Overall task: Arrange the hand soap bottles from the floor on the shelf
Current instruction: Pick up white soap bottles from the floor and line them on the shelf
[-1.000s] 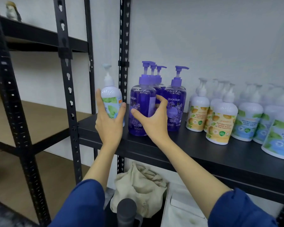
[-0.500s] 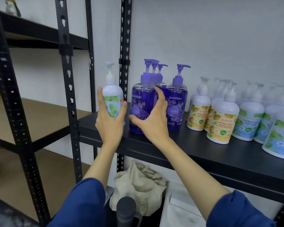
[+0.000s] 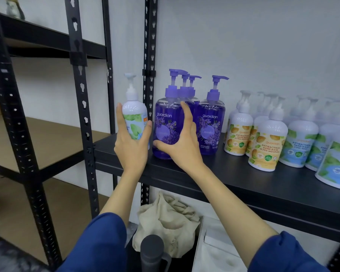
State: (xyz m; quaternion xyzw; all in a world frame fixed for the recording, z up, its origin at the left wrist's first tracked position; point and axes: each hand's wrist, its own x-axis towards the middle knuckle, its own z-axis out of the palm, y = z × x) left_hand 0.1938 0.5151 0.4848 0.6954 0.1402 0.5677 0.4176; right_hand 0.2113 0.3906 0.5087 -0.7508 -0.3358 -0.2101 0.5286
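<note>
A white cool mint hand wash bottle [image 3: 134,118] is held upright in the grip of the left hand [image 3: 132,146], at the left end of the black shelf [image 3: 243,185]. The front purple lavender hand wash bottle [image 3: 166,126], standing near the shelf's left front corner, is clasped by the right hand [image 3: 182,146], thumb and fingers spread around it. Yellow-labelled ultra moisture bottles [image 3: 267,142] stand further right.
</note>
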